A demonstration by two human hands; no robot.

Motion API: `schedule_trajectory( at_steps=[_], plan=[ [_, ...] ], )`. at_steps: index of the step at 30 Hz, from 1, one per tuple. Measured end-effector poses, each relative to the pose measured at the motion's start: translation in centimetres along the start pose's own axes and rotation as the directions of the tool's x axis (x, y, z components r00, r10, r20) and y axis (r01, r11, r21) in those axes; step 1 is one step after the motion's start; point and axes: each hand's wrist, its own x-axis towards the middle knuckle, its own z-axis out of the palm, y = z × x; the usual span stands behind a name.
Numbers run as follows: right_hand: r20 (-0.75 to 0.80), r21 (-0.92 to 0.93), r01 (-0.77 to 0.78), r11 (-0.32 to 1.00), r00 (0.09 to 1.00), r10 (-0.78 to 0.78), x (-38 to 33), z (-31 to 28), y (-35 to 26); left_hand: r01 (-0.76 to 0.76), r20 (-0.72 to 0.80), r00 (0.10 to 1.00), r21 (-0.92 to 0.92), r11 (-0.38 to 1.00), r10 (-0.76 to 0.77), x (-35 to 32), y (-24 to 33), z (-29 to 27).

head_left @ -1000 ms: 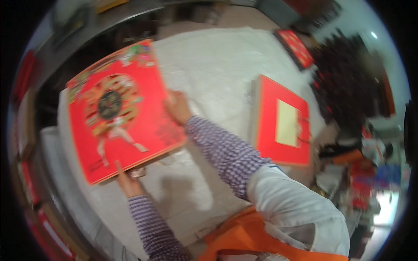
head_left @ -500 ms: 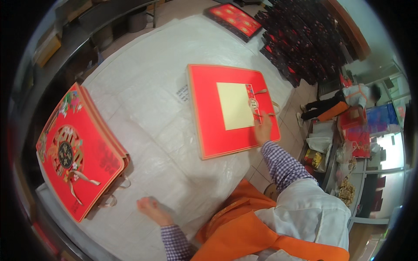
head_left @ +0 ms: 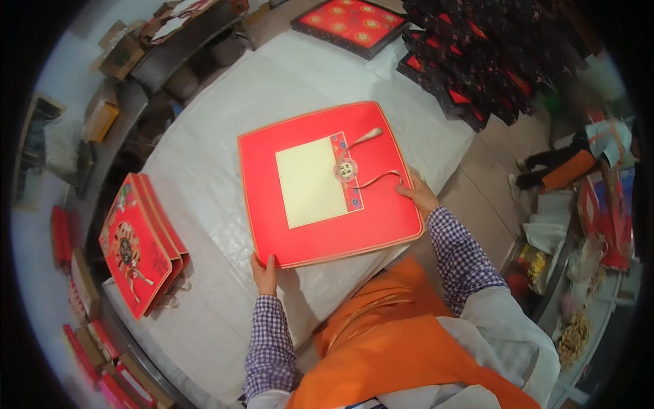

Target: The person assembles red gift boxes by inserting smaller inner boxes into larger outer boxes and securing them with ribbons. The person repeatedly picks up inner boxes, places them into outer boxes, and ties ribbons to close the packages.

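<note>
— Your left hand [head_left: 264, 273] grips the near left corner of the big red box [head_left: 327, 184], thumb on top, fingers curled under the edge. Can you see that from where you stand?

— Yes. And my right?

— Your right hand [head_left: 419, 194] clasps the box's right edge, fingers lying on the lid beside the looped cord [head_left: 381, 178]. Both hands are closed on the box, one at each side.

— Where does the box sit?

— It lies flat on the white table [head_left: 204, 170], just in front of your orange apron [head_left: 402, 341], its near edge reaching over the table's rim towards you. You can see a cream panel [head_left: 310, 180] in the middle of the lid, with a round medallion [head_left: 346, 168] and a tassel [head_left: 364, 135] next to it.

— What else is on the table?

— At your left, well apart from the box, red bags [head_left: 139, 242] lie stacked. At the far end lies a red tray [head_left: 351, 22], with dark boxes [head_left: 490, 54] piled to its right.
</note>
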Motion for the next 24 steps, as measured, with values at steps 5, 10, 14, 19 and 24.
schedule_trajectory(
  at_steps=[5, 10, 14, 19, 24],
  plan=[
    [0.385, -0.353, 0.493, 0.795, 0.851, -0.357, -4.0, 9.7, -17.7, 0.321, 0.071, 0.947, -0.255, 0.912, -0.313, -2.1, 3.1, 4.0],
    [0.784, -0.422, 0.906, -0.009, 0.36, -0.507, -10.8, 14.9, -28.2, 0.289, 0.23, 0.955, -0.576, 0.765, -0.188, -0.8, 8.5, 6.9],
    [0.86, -0.315, 0.918, -0.242, 0.169, -0.482, -13.7, 17.5, -28.2, 0.242, 0.255, 0.966, -0.831, 0.501, -0.045, -0.1, 10.6, 4.8],
    [0.853, -0.395, 0.911, -0.116, 0.317, -0.415, -10.2, 16.1, -17.2, 0.153, 0.18, 0.978, -0.962, 0.227, 0.105, -1.7, 2.4, -0.5],
    [0.77, -0.581, 0.812, -0.058, 0.526, -0.362, -0.8, 10.9, -1.2, 0.213, 0.162, 0.943, -0.965, 0.152, -0.29, -10.0, -1.0, -1.8]
  ],
)
